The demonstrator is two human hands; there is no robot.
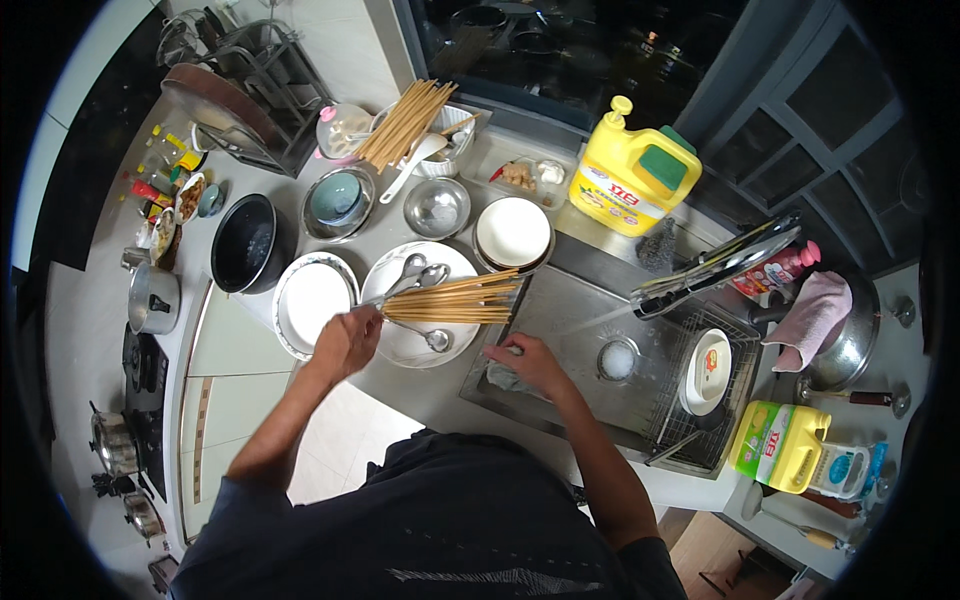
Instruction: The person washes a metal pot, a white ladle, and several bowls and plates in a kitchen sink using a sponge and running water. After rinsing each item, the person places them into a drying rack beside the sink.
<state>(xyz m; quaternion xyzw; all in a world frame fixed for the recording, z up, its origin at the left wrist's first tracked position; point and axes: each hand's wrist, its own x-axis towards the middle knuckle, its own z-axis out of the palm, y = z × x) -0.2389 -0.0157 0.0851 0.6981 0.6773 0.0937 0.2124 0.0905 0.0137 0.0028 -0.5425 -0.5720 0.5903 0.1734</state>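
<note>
My left hand [347, 341] has its fingers closed around the handle end of a metal spoon [437, 341] over a large white plate [405, 352]. A bundle of wooden chopsticks [450, 301] lies across this plate, its left ends close to my fingertips. Two more metal spoons [424, 274] rest on the plate above the bundle. At the left edge of the stainless-steel sink [555, 300], my right hand [531, 362] grips a wet greyish dishcloth [510, 376], partly hidden beneath the hand. Water streams from the faucet [660, 300] toward the foam-filled drain [618, 361].
Left of the plate stand stacked white dishes [315, 304] and a black pot [244, 244]. Behind are a steel bowl [437, 210], white bowls [513, 231] and a chopstick basket [442, 161]. A yellow detergent jug [626, 180] and a wire rack [739, 375] border the sink.
</note>
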